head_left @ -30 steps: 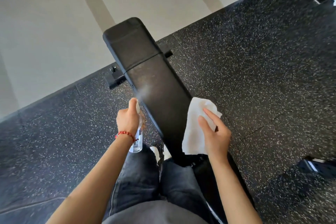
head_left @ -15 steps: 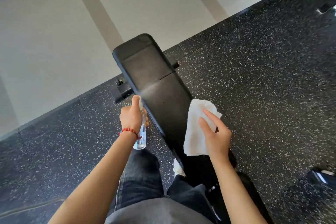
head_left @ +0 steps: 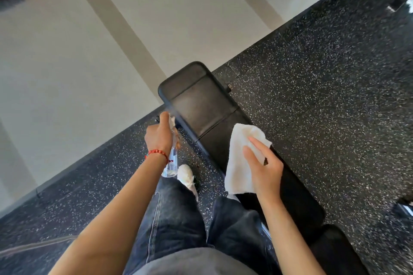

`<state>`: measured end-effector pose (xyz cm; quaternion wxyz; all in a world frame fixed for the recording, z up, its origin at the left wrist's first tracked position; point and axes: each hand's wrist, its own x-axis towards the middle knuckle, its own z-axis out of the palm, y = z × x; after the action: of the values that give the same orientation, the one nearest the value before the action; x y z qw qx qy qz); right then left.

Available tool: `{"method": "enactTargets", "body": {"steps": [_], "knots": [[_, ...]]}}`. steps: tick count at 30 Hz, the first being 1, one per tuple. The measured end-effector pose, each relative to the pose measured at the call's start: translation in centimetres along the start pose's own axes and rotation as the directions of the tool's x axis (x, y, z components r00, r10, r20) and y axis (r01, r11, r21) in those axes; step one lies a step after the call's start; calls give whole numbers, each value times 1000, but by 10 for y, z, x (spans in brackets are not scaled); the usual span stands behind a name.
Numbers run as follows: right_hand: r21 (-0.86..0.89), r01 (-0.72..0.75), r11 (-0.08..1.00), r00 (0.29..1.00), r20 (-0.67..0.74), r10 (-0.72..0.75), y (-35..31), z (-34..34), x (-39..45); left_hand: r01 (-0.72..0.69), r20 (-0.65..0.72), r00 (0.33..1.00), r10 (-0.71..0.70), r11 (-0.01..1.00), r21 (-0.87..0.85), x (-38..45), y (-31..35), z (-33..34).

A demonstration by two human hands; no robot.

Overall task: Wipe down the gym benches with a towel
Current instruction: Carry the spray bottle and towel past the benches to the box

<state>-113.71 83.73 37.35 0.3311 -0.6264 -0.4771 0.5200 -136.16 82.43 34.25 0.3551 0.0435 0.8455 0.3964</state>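
A black padded gym bench (head_left: 201, 105) runs from the middle of the view down to the lower right. My left hand (head_left: 159, 136), with a red bead bracelet at the wrist, grips a clear spray bottle (head_left: 172, 161) at the bench's left edge, its nozzle pointed at the pad; a faint mist shows there. My right hand (head_left: 263, 165) holds a white towel (head_left: 239, 156) above the bench's middle, thumb and fingers pinching it. The towel hangs down over the pad.
Black speckled rubber flooring (head_left: 324, 96) surrounds the bench and meets a pale floor (head_left: 67, 62) to the upper left. My legs in dark jeans and a white shoe (head_left: 186, 176) stand left of the bench. Dark equipment parts sit at the top right and right edges.
The view has shifted forward along the bench, so its far end appears lower in frame. My left hand moved with the bottle toward that far end; the towel hand kept its grip.
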Motion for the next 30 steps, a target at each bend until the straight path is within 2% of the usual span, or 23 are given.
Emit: {"method": "enactTargets", "body": {"steps": [8, 15, 22, 30], "knots": [[-28, 29, 999, 993, 118, -26, -18, 46, 25, 29, 9, 1000, -29, 999, -36, 24, 3, -23], [-39, 106, 994, 941, 328, -87, -44, 90, 50, 46, -93, 994, -61, 987, -156, 28, 5, -48], [-51, 223, 973, 810, 566, -156, -72, 143, 62, 51, -191, 973, -134, 922, -385, 15, -3, -86], [-101, 332, 938, 589, 798, -122, -85, 219, 27, 73, -348, 876, -335, 805, -589, -2, -48, -154]]}}
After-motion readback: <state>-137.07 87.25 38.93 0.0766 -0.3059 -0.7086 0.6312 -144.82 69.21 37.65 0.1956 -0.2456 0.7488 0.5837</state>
